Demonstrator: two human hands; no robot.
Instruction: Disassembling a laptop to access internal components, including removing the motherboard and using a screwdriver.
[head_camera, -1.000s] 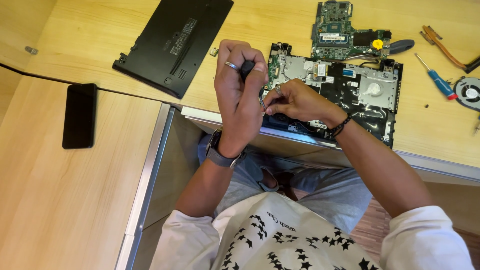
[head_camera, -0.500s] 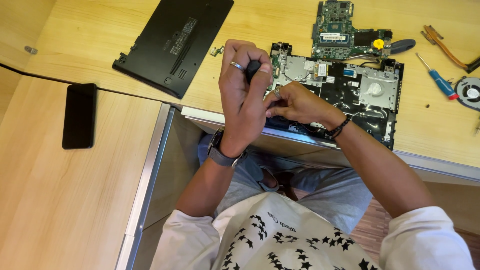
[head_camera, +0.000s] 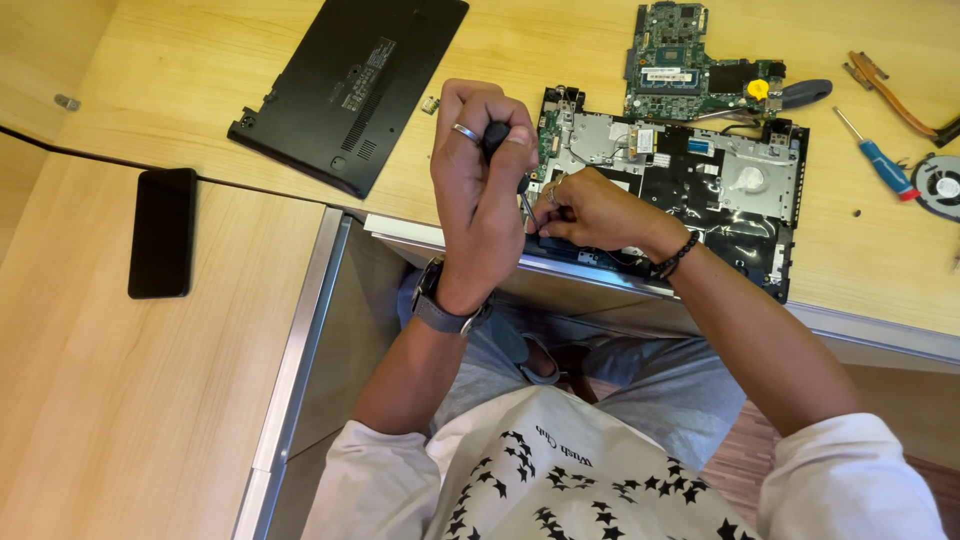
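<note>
Both hands work the opened laptop chassis (head_camera: 690, 190). Left hand (head_camera: 478, 175) fists a screwdriver (head_camera: 497, 140); right hand (head_camera: 590, 212), at three o'clock, pinches its tip. Fragile innards: hold the chassis by its edges.

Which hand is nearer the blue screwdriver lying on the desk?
Right. The right hand rests on the open laptop, closer to the blue screwdriver; the left hand is farther left, gripping a black screwdriver.

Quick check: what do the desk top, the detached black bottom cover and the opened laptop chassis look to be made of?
Desk top: light wood or wood-look laminate, visible grain. Bottom cover: matte black, probably moulded plastic, with vent slots. Laptop chassis: black frame with dull silver plates, apparently sheet metal.
</note>
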